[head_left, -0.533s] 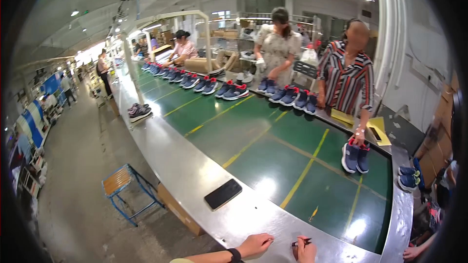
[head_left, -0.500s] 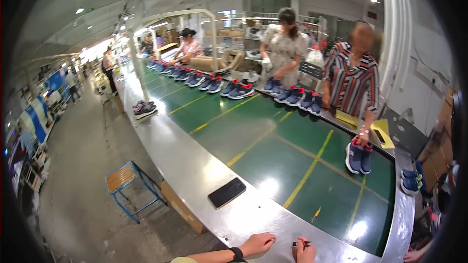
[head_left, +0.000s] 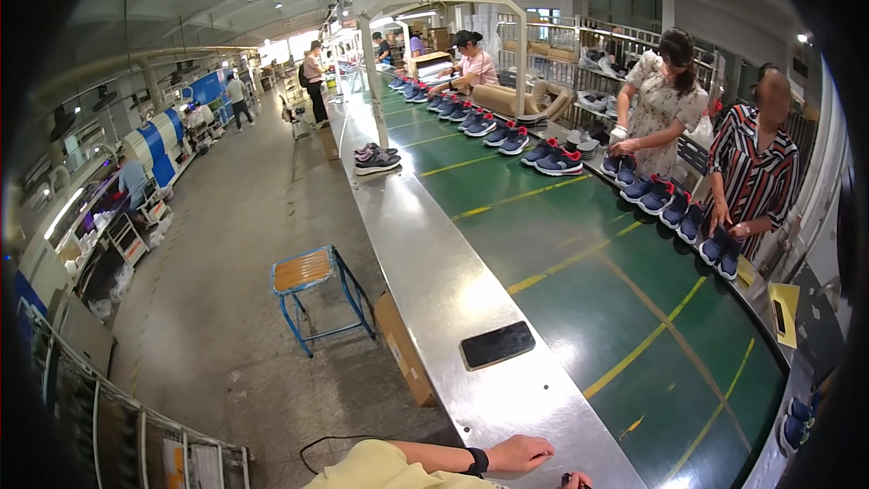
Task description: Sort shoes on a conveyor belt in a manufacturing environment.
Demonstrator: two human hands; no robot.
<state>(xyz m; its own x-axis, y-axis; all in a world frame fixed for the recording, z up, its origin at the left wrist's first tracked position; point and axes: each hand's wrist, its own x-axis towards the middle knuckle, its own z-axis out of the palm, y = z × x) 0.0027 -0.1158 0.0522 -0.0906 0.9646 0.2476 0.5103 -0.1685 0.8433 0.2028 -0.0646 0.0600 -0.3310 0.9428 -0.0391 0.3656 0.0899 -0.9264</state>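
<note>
My left hand (head_left: 520, 454) lies on the metal edge of the conveyor table, a black band round its wrist. Its fingers are curled in, and nothing shows between them. At the lower edge of the picture my right hand (head_left: 574, 482) is mostly cut off, closed round a small black thing too little seen to name. Beyond my hands a black phone (head_left: 498, 345) lies flat on the metal edge (head_left: 507, 398). A dark pair of sneakers (head_left: 376, 159) sits farther along that edge.
Navy sneakers with red linings (head_left: 555, 158) line the far side of the green belt (head_left: 543, 235). Across it, a co-worker in stripes (head_left: 756, 172) handles a pair (head_left: 721, 252); another (head_left: 665, 104) stands beside. A wooden-topped blue stool (head_left: 305, 270) and a carton (head_left: 405, 349) stand left.
My view has turned left, so the scene sits farther right. The striped co-worker's pair of sneakers has moved from the belt's near end back to the row. My hands remain at the metal edge.
</note>
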